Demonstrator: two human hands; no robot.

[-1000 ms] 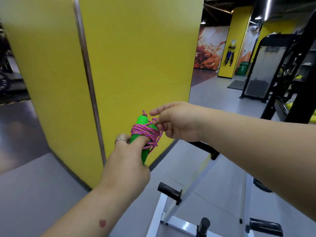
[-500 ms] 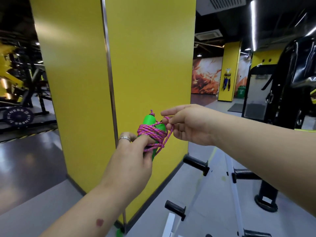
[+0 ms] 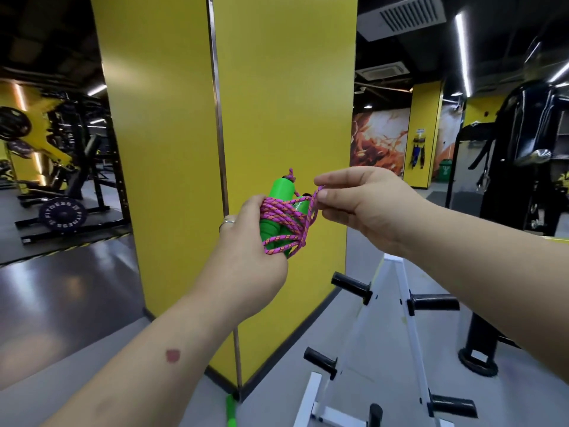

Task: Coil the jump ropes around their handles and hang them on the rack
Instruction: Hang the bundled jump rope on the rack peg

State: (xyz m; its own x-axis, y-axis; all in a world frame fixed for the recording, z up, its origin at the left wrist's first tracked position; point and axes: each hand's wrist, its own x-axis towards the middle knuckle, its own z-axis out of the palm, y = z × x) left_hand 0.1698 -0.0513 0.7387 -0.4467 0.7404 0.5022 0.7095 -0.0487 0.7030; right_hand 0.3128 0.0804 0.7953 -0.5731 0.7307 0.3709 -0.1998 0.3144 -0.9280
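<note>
My left hand [image 3: 246, 260] grips two green jump-rope handles [image 3: 278, 195] held upright in front of a yellow pillar. A pink braided rope [image 3: 284, 220] is wound several times around the handles. My right hand [image 3: 360, 204] pinches a loop of that rope between thumb and forefinger, just right of the handles. A white rack [image 3: 409, 309] with black pegs stands on the floor below and to the right. Another green handle [image 3: 230, 409] lies on the floor at the pillar's base.
The yellow pillar [image 3: 277, 87] rises directly ahead. A black machine [image 3: 529, 155] stands at the right. Weight plates and a black frame [image 3: 63, 214] fill the left background. Grey floor lies around the rack.
The view has tilted up, so more ceiling and less floor show. My right hand has drawn the rope loop a little to the right of the handles; my left hand keeps its grip.
</note>
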